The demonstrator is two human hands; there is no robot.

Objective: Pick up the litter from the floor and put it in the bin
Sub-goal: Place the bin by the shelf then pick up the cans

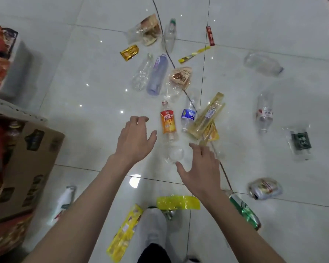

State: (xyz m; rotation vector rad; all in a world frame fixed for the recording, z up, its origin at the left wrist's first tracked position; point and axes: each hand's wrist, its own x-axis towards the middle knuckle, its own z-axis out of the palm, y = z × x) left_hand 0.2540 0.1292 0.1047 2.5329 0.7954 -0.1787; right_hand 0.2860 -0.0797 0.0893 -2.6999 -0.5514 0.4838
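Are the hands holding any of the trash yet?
No. The left hand and right hand are both open and empty, spread on either side of the orange-label bottle lying on the floor.

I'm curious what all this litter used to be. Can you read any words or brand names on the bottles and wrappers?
"冰红茶": orange bottle label, large characters, fairly legible.
Blue bottle label: white print, too blurred to read.
Green pack: pale characters, too blurred.
Red-and-white bottle label: too blurred.
Yellow wrapper, crushed can, cardboard box: print too small or blurred.
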